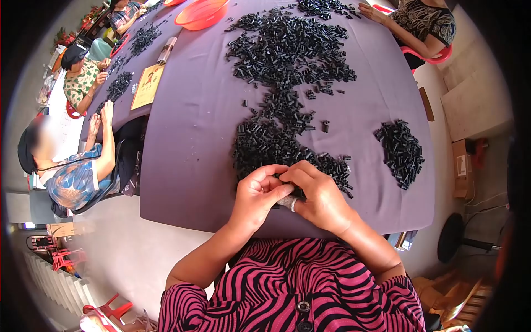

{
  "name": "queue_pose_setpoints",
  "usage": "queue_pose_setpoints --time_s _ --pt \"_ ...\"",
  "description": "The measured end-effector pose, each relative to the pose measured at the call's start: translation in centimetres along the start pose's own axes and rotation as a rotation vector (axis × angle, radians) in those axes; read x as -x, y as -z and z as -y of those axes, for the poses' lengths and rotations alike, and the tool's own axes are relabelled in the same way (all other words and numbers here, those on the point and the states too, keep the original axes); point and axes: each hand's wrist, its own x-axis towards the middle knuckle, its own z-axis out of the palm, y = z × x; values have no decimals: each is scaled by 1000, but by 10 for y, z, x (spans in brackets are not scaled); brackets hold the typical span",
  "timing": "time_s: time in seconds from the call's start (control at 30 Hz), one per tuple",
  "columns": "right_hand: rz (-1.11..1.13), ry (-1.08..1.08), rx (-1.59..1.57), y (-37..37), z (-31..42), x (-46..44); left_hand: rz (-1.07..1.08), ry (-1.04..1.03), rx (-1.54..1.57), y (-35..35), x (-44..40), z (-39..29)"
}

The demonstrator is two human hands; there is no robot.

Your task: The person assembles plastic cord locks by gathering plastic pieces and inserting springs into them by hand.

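My left hand [255, 198] and my right hand [323, 200] meet at the near edge of a large pile of small black cylindrical pieces [276, 133]. The fingertips of both hands are pinched together. Whatever lies between them is too small and too hidden to make out, though something dark shows under my right fingers. A whitish wrap [286, 202] covers part of my right thumb. To the right, apart from the large pile, lies a smaller heap of the same black pieces [401, 155].
A purple-grey cloth [188, 166] covers the table. An orange basin [202, 15] stands at the far side, and a yellow booklet [147, 86] lies at the left. Several people sit around, including one at the left [77, 177] and one at far right [423, 27].
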Motion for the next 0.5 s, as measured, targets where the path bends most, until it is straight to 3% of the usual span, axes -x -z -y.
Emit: queue_pose_setpoints --time_s 0.5 --pt "-184 198 -142 5 -1 4 91 -37 -61 -12 23 -29"
